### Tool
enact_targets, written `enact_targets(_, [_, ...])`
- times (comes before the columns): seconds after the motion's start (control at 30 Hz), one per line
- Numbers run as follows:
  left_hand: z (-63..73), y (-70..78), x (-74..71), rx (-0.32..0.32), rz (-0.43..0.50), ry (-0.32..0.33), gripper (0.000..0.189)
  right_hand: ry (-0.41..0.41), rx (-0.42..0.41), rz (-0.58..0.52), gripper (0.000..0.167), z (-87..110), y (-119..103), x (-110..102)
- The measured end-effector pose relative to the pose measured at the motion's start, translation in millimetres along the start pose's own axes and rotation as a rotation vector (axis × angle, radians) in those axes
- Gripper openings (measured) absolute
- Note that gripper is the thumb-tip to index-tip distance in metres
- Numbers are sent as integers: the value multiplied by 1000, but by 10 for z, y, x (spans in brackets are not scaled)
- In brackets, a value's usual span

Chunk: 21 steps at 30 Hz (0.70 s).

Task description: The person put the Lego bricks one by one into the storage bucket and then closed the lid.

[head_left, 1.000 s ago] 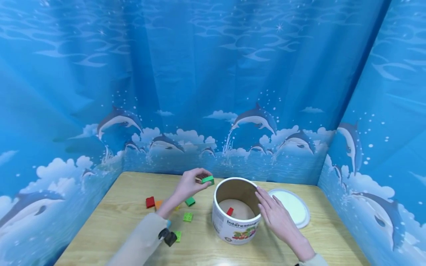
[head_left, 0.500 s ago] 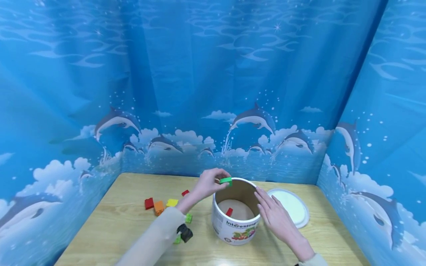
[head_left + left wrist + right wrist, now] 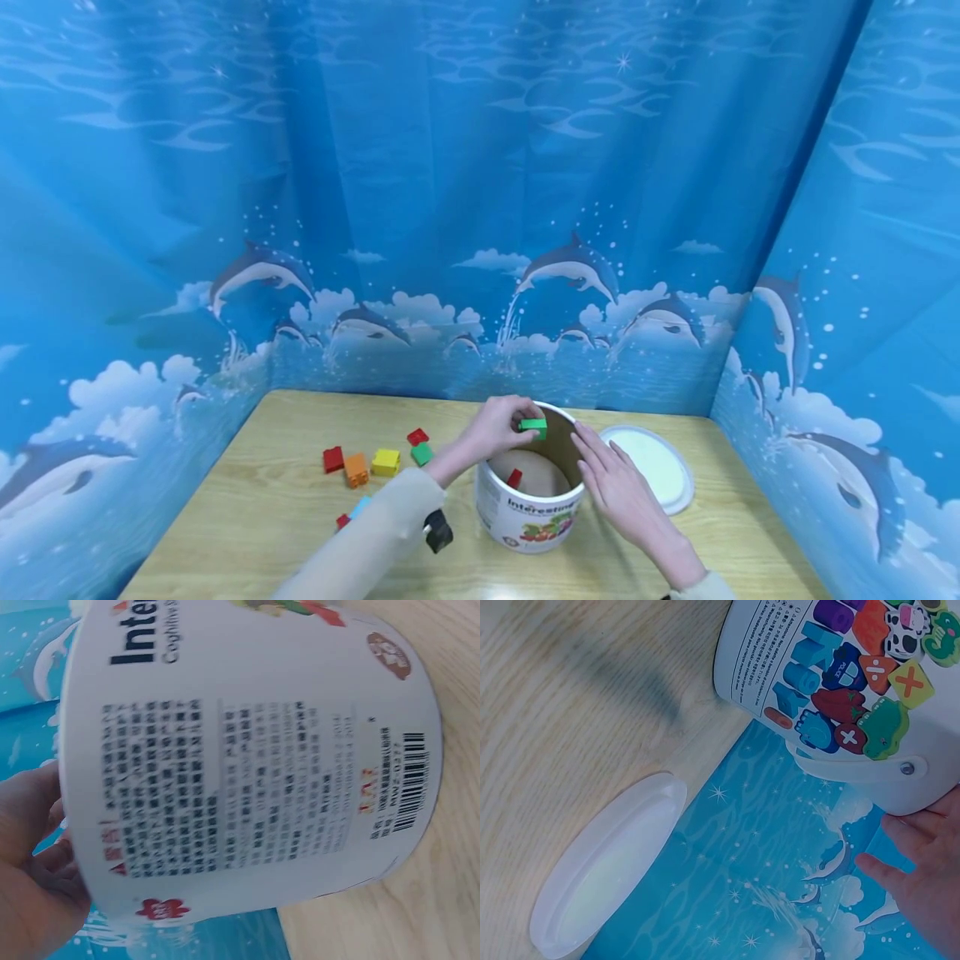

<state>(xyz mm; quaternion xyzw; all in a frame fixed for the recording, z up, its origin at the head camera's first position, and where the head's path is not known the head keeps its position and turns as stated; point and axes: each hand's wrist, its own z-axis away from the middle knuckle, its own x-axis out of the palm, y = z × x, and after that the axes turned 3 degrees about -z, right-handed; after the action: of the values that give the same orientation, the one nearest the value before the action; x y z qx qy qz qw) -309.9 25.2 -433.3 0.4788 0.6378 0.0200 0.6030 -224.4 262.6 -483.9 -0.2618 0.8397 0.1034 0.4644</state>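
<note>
Left hand (image 3: 497, 427) shifted over bucket (image 3: 492, 504), pinching block (image 3: 535, 428)

The person's left arm, in a pale beige fabric sleeve (image 3: 375, 537), is slanting up and inward from the lower edge of the head view, the bare left wrist (image 3: 452, 462) showing past the cuff. The left hand (image 3: 498, 427) is curling, its thumb and fingers meeting in a pinch. The right hand (image 3: 617, 485) is angling up and leftward, its fingers (image 3: 592, 450) lying nearly straight. The bare right wrist (image 3: 673, 557) is rising from a matching pale beige cuff (image 3: 705, 588).
</note>
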Motion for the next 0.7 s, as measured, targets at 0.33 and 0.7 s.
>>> enact_targets(0.33, [-5,-8,145,-35,-58,-34,18,-7,-2,-3,45,1,0,-8])
enact_targets(0.7, [-5,-15,181,-75,-75,5,26,5,-13,1,44,3,10,0])
